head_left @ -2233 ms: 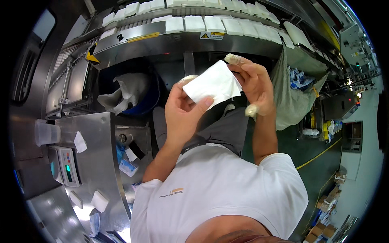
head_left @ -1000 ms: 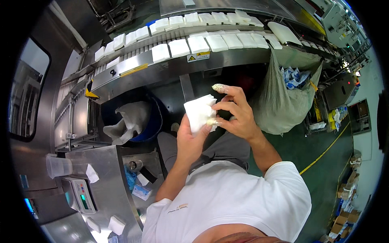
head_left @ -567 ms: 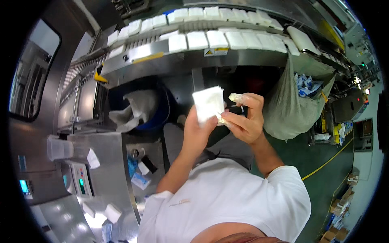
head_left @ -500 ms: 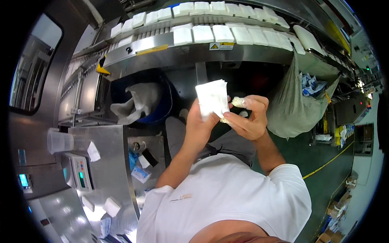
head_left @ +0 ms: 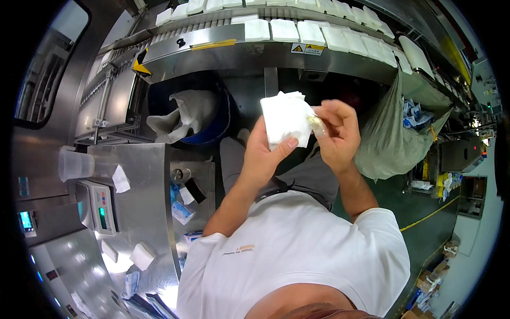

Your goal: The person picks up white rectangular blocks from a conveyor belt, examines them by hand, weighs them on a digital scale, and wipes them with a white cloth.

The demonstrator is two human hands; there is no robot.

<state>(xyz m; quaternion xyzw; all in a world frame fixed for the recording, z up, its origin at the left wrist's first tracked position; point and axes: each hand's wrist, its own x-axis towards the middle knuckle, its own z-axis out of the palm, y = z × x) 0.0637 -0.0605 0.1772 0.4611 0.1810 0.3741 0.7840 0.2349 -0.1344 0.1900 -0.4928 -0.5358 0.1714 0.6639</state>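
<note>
A stack of folded white wipes (head_left: 287, 119) is held up in front of my lap. My left hand (head_left: 261, 151) grips it from the left and below, with the thumb lying across its lower front. My right hand (head_left: 340, 135) is at the stack's right edge, fingers curled and pinched against it. Pale, crinkled finger covers (head_left: 317, 125) sit on fingertips of the right hand. The fingers behind the stack are hidden.
Ahead runs a roller conveyor (head_left: 212, 52) with rows of white stacks. Below it stand a blue bin (head_left: 226, 119) and, to the right, a large pale sack (head_left: 380, 141). At left, a steel table (head_left: 143, 181) bears a digital scale (head_left: 101, 207) and a clear plastic jug (head_left: 77, 165).
My right hand has come in to the stack's right edge, its fingers drawn together. The stack has turned to show more of its front. The whole view has shifted slightly.
</note>
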